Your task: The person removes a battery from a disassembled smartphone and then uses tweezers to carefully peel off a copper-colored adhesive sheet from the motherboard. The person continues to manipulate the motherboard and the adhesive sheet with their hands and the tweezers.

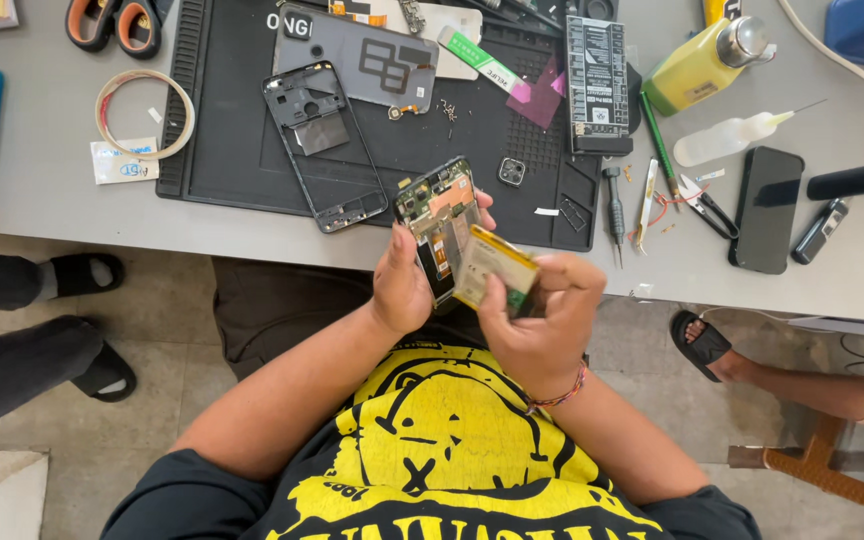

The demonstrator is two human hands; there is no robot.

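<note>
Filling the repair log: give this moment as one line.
left hand: holds opened phone | right hand: grips yellow battery beside phone | below: black mat

- My head view is bright, with even daylight and no deep shade.
- Shadows are soft; the darkest lies under the table point(42, 200) edge, on the floor.
- Mild glare sits on the dark phone point(767, 205) and the yellow bottle's point(702, 65) metal cap.
- The hands look slightly soft, perhaps from motion.
- Straight edges bow a little toward the corners, so there is some wide-angle distortion.
- The black mat point(232, 150) keeps its detail.
</note>
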